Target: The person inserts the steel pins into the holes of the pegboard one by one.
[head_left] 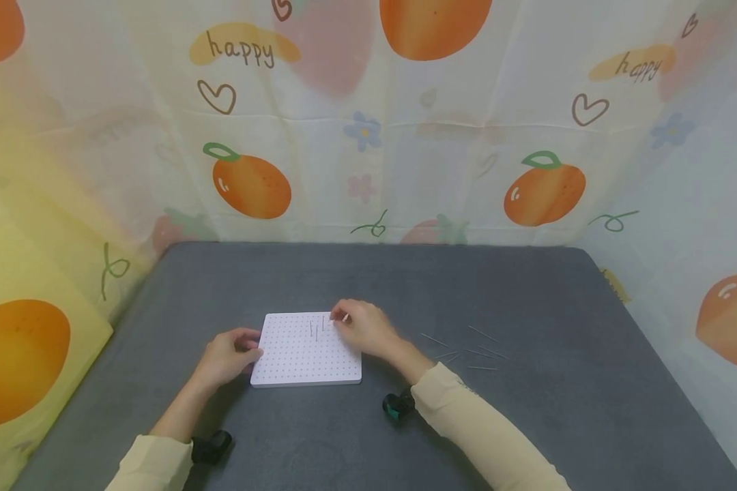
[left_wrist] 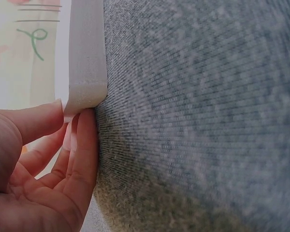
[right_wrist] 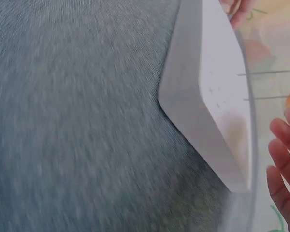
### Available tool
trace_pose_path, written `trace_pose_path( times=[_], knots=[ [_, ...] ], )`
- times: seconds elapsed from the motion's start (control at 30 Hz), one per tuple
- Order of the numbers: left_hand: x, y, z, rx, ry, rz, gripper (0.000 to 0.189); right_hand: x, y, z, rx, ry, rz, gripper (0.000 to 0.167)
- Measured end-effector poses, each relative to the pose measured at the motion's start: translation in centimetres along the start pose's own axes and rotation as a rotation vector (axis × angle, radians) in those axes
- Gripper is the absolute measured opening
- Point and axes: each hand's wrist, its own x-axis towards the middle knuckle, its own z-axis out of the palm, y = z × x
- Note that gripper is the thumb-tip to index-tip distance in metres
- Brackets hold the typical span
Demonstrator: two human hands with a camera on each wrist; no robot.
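A white pegboard (head_left: pixel 304 361) with rows of small holes lies on the dark table. Several thin metal pins (head_left: pixel 316 333) stand upright near its far side. My left hand (head_left: pixel 224 358) holds the board's left edge, its thumb (left_wrist: pixel 43 121) against the top rim and its fingers at the side by the corner. Over the board's far right part, my right hand (head_left: pixel 365 329) has thumb and index finger drawn together at the holes beside the standing pins, pinching a thin pin largely hidden by the fingertips. Its other fingers (right_wrist: pixel 282 159) curve loosely in the right wrist view.
Several loose metal pins (head_left: pixel 482 367) lie scattered on the table to the right of the board, close to the right forearm. The grey table (head_left: pixel 528 423) ends at a fruit-print curtain (head_left: pixel 393 170) behind and at both sides. Dark wrist cameras (head_left: pixel 211 447) sit on both wrists.
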Motion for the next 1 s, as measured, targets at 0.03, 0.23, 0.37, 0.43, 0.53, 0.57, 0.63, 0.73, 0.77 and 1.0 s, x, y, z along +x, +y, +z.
trace_pose_path(
  times=[0.03,0.23,0.37,0.43,0.53,0.57,0.63,0.73,0.77,1.0],
  knots=[
    [0.0,0.0,0.0,0.000,0.000,0.001,0.040,-0.1,0.1,-0.3,0.008,-0.009,-0.012,0.010],
    [0.0,0.1,0.1,-0.001,0.006,0.000,0.040,-0.9,0.6,-1.9,0.011,-0.019,-0.103,0.008],
    [0.1,0.1,0.1,0.000,0.010,-0.001,0.040,-1.6,1.3,-2.7,-0.006,-0.029,-0.133,0.008],
    [0.1,0.0,0.1,0.002,0.009,0.001,0.040,-2.0,1.6,-3.1,-0.009,-0.029,-0.139,0.008],
    [0.1,0.0,0.1,0.001,0.007,0.002,0.040,-2.6,2.1,-4.1,0.007,-0.036,-0.136,0.009],
    [0.1,0.0,0.1,0.001,0.007,0.003,0.040,-2.8,2.3,-4.4,0.016,-0.038,-0.136,0.009],
    [0.1,0.0,0.1,-0.001,0.005,0.004,0.040,-3.2,2.7,-5.1,0.024,-0.044,-0.137,0.009],
    [0.2,-0.1,0.1,-0.004,0.005,0.005,0.040,-3.7,3.3,-6.0,0.039,-0.036,-0.148,0.010],
    [0.2,-0.1,0.1,-0.003,0.005,0.004,0.040,-3.9,3.5,-6.3,0.045,-0.030,-0.154,0.010],
    [0.2,-0.2,0.2,-0.002,0.005,-0.002,0.040,-5.6,5.0,-7.7,0.089,0.015,-0.175,0.011]
  ],
)
